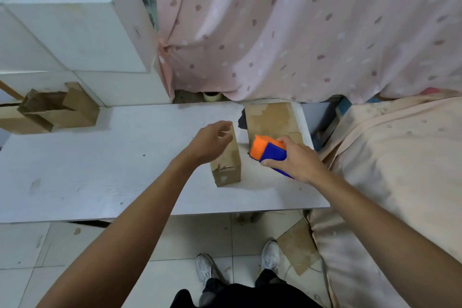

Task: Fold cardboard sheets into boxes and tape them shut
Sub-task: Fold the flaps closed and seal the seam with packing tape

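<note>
The cardboard box [226, 170] stands on the white desk [112, 170], right of the desk's centre, its long axis running from 6 to 12 o'clock.

**Hands**
- Left hand [211, 141]: over the box's far top end, fingers loosely curled and narrowly spread, gripping nothing. Contact with the box cannot be confirmed.
- Right hand [297, 160]: grips the orange-and-blue tape dispenser [268, 151] at 3 o'clock from the box, orange end pointing to 10 o'clock. Dispenser and box are near but apart.

**Edges**
- Stack of flat cardboard sheets [271, 117]: at 1 o'clock from the box, against the desk's right edge and close to its far edge.
- Open-flapped brown boxes [57, 110]: at 9 to 10 o'clock, on the desk's far left part, running out of view.
- Desk near edge: at 6 o'clock, above the tiled floor [37, 245].
- Desk right edge: next to a peach-covered bed [387, 157].

**Open room**
- Bare desk surface extends from the box toward 8 and 9 o'clock.
- At 11 o'clock, white cartons [80, 25] stand stacked behind the desk.
- At 12 o'clock, a pink curtain [287, 32] hangs, with a tape roll [211, 96] under its hem.
- A cardboard scrap [297, 247] lies on the floor at 5 o'clock.
</note>
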